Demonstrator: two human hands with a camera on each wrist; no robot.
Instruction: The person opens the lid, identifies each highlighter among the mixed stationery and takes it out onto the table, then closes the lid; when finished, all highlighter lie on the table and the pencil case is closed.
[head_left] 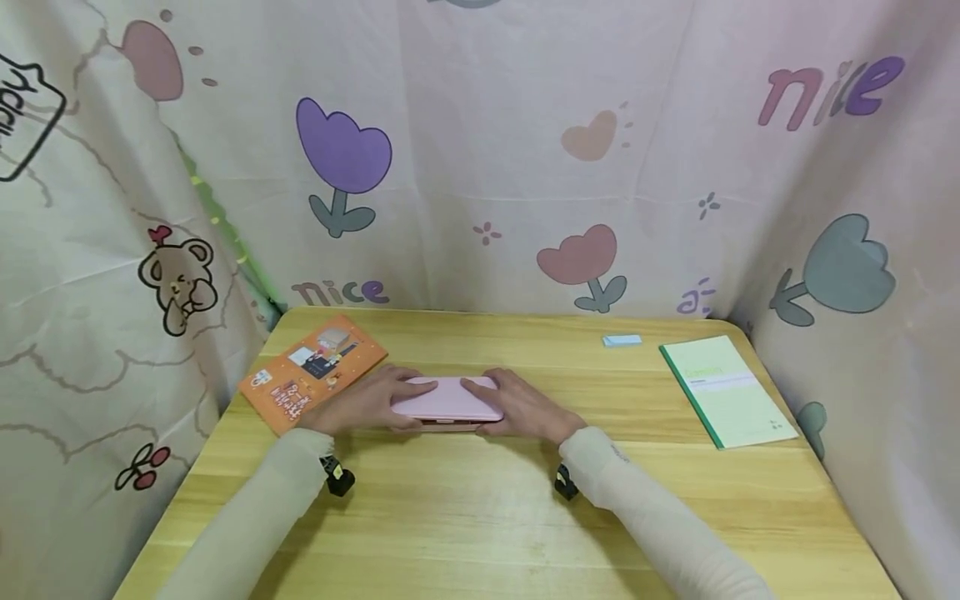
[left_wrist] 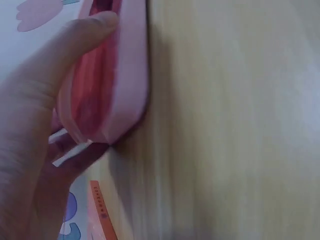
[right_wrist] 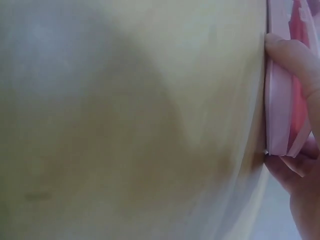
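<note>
A pink case (head_left: pixel 448 400) with a lid lies near the middle of the wooden table, its long side towards me. My left hand (head_left: pixel 375 400) grips its left end, and my right hand (head_left: pixel 525 407) grips its right end. In the left wrist view the case (left_wrist: pixel 132 70) stands slightly ajar along its front, with a red-pink inside showing; the left thumb (left_wrist: pixel 90 35) lies across that gap. The right wrist view has the right thumb (right_wrist: pixel 287 52) on the front wall of the case (right_wrist: pixel 279 110), with fingers bent behind its end. What the case holds is hidden.
An orange booklet (head_left: pixel 318 367) lies at the back left, partly under the left hand and wrist. At the right lies a pale green notebook (head_left: pixel 727 392) with a green spine. A small light-blue block (head_left: pixel 622 341) sits near the back edge. Printed curtains (head_left: pixel 480 167) enclose the table.
</note>
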